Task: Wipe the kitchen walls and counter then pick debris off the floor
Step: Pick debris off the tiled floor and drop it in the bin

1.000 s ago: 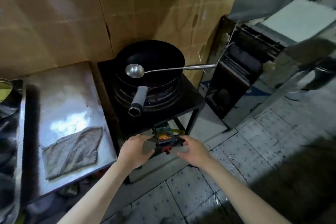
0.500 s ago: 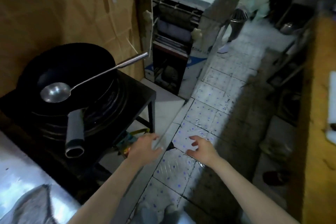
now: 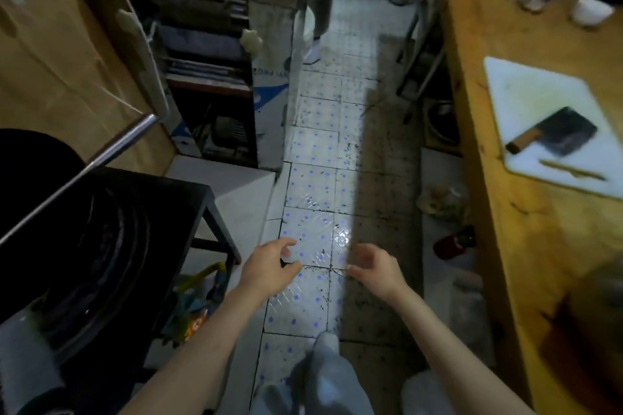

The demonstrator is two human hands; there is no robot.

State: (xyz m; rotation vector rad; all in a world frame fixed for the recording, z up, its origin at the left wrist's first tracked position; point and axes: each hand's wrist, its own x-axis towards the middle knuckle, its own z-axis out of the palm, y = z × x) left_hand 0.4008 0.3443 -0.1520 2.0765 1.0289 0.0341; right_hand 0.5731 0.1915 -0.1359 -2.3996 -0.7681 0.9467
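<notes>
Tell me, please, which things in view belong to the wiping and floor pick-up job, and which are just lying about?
Job:
left hand, open and empty
right hand, open and empty
tiled floor
wooden counter
cardboard-lined wall
red bottle, on the floor, possibly debris

Lying about:
cleaver on the cutting board
wok
ladle handle

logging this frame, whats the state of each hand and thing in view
left hand: open, holding nothing
right hand: open, fingers loosely curled, holding nothing
cleaver: lying flat on the white cutting board
red bottle: lying on its side on the floor
</notes>
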